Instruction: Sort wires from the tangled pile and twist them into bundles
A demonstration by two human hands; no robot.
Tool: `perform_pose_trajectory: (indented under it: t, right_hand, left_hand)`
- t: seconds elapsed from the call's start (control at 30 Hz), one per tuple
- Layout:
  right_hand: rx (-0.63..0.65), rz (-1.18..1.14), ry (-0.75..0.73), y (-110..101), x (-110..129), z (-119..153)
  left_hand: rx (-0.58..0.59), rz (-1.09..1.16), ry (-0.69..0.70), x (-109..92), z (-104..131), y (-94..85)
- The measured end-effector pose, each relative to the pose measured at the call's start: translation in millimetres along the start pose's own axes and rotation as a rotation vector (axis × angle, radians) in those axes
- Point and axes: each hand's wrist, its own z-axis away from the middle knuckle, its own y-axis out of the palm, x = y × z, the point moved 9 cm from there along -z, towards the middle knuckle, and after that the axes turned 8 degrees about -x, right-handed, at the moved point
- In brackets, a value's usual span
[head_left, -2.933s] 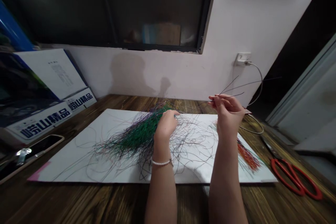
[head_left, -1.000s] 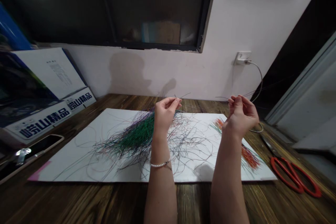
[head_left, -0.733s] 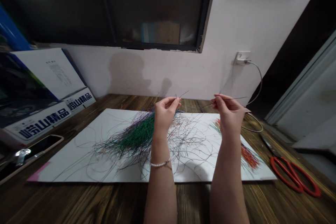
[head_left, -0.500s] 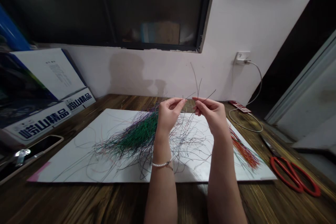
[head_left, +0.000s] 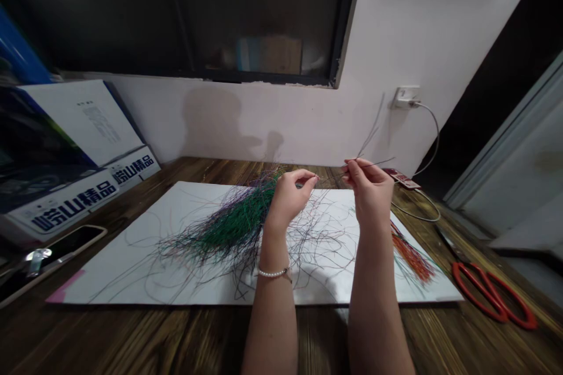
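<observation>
Thin dark wires (head_left: 372, 136) rise from the pinched fingers of my right hand (head_left: 369, 187), and one strand points off to the right. My left hand (head_left: 292, 196), with a pearl bracelet at its wrist, is pinched at the near end of thin strands that run between both hands. Below and left of them, a tangled pile of green, purple and dark wires (head_left: 237, 220) lies on a white board (head_left: 145, 246). A smaller orange and red bundle (head_left: 411, 252) lies on the board's right side, partly behind my right forearm.
Red-handled scissors (head_left: 492, 293) lie right of the board on the wooden table (head_left: 176, 340). A phone (head_left: 65, 249) and printed boxes (head_left: 92, 199) are at the left. A white cable (head_left: 433, 123) runs from the wall socket (head_left: 405, 96), beside a red card (head_left: 402, 179).
My right hand has moved right with its wires, which now lean right. My left hand has shifted slightly right, and the gap between the hands is wider.
</observation>
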Motion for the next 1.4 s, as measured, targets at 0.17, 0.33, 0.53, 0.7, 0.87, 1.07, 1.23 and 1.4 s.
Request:
perform_pose_trajectory:
  t: [0.17, 0.33, 0.53, 0.7, 0.87, 1.07, 1.23, 1.4]
  right_hand:
    - [-0.222, -0.063, -0.116, -34.2, 16.8, -8.3]
    - [-0.51, -0.156, -0.261, -70.2, 37.1, -5.7]
    - [-0.635, -0.199, -0.4, -84.8, 63.0, 6.1]
    - [-0.446, -0.154, -0.302, -64.7, 64.1, 4.3]
    - [-0.134, -0.13, -0.136, -38.2, 53.3, 1.3]
    - [0.231, -0.006, 0.138, -9.5, 28.1, 10.1]
    - [0.256, 0.05, 0.174, -0.2, 18.2, 13.4]
    - [0.17, 0.191, 0.08, -1.2, 19.0, 9.2]
  left_hand:
    - [-0.085, -0.117, -0.085, 22.3, -2.8, -10.8]
    - [-0.229, -0.158, -0.166, 39.8, -4.2, -26.8]
    - [-0.292, -0.17, -0.237, 54.2, -3.3, -32.6]
    - [-0.279, -0.118, -0.33, 65.6, -3.2, -25.5]
    - [-0.247, -0.016, -0.373, 56.1, -3.1, -21.1]
    - [0.222, 0.349, -0.386, 17.1, 12.5, 17.6]
    - [0.498, 0.662, -0.356, -21.8, 29.9, 52.4]
    - [0.506, 0.598, -0.344, -26.7, 30.2, 63.7]
